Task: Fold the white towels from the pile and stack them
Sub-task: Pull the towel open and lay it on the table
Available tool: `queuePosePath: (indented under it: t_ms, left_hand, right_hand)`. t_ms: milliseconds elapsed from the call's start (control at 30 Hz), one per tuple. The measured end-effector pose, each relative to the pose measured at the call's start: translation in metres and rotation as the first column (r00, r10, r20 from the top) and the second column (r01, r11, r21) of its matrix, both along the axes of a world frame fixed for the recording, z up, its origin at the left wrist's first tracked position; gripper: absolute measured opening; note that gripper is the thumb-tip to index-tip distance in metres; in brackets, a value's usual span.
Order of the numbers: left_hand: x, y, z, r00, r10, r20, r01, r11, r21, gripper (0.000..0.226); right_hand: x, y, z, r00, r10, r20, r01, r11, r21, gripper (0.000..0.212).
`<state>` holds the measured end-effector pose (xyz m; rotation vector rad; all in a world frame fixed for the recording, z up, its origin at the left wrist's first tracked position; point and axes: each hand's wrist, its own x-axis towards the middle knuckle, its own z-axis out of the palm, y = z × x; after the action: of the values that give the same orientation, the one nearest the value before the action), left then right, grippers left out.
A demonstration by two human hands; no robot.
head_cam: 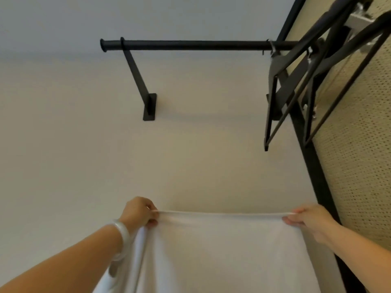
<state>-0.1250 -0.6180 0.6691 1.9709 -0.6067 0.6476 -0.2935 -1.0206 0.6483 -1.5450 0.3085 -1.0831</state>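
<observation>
A white towel (222,250) hangs stretched out in front of me, its top edge pulled taut between both hands. My left hand (138,212) pinches the top left corner; a pale bangle sits on that wrist. My right hand (309,218) pinches the top right corner. The towel drops out of the bottom of the view, and some folds bunch under my left forearm. The pile and any stack are out of view.
A cream wall (84,134) fills the view ahead. A black rail (190,45) on a wall bracket (149,106) runs high across it. Black hangers (296,85) hang at the rail's right end beside a woven, black-framed panel (355,144).
</observation>
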Motion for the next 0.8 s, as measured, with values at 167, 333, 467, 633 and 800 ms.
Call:
queuePosePath:
  t_ms: [167, 333, 467, 633, 800]
  left_hand:
    - [0.011, -0.008, 0.021, 0.987, -0.019, 0.160, 0.043, 0.988, -0.149, 0.009]
    - [0.012, 0.002, 0.019, 0.980, -0.007, 0.197, 0.029, 0.994, -0.110, 0.011]
    - [0.016, 0.005, -0.065, 0.998, -0.016, 0.064, 0.018, 0.999, -0.033, 0.016]
    - [-0.001, 0.013, -0.180, 0.989, -0.040, -0.141, 0.048, 0.997, 0.053, 0.015]
    - [-0.030, 0.021, -0.266, 0.959, -0.054, -0.277, 0.080, 0.993, 0.082, 0.018]
  right_hand:
    - [0.012, -0.005, 0.032, 0.974, -0.123, 0.190, 0.140, 0.987, -0.076, 0.029]
    - [0.006, -0.008, 0.032, 0.983, -0.086, 0.163, 0.107, 0.986, -0.124, 0.025]
    - [0.003, 0.003, -0.052, 0.996, -0.065, -0.063, 0.060, 0.994, -0.087, 0.029]
    - [-0.015, 0.012, -0.161, 0.951, 0.006, -0.308, 0.002, 1.000, 0.025, 0.037]
    - [-0.038, 0.008, -0.237, 0.922, 0.083, -0.377, -0.028, 0.988, 0.149, 0.050]
